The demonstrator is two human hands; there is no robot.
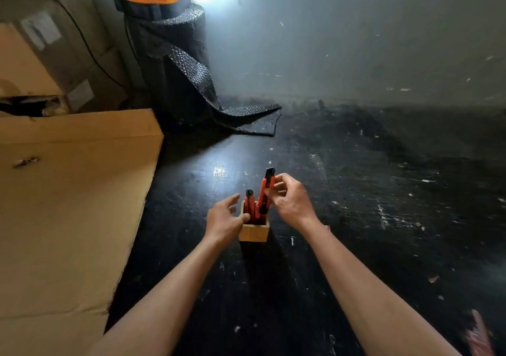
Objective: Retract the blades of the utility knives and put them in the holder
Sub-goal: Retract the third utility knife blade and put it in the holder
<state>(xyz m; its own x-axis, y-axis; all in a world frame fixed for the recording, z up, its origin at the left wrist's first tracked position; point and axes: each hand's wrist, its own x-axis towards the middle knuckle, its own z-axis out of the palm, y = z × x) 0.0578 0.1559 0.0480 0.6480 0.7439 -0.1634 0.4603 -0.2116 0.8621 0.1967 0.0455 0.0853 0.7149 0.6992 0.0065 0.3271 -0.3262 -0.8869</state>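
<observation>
A small square wooden holder [254, 232] stands on the dark floor in the middle of the head view. One red and black utility knife [249, 201] stands upright inside it at the left. My right hand [291, 201] grips a second red utility knife [266, 191] by its upper part; the knife is tilted, with its lower end inside the holder's opening. No bare blade shows at its black top end. My left hand [224, 220] rests against the holder's left rim, thumb on the edge, fingers spread.
A large cardboard box [74, 191] fills the left side, close to the holder. A roll of black bubble wrap [175, 63] stands at the back against the wall, its loose end [254, 119] trailing on the floor. The scuffed black floor [383, 191] extends to the right.
</observation>
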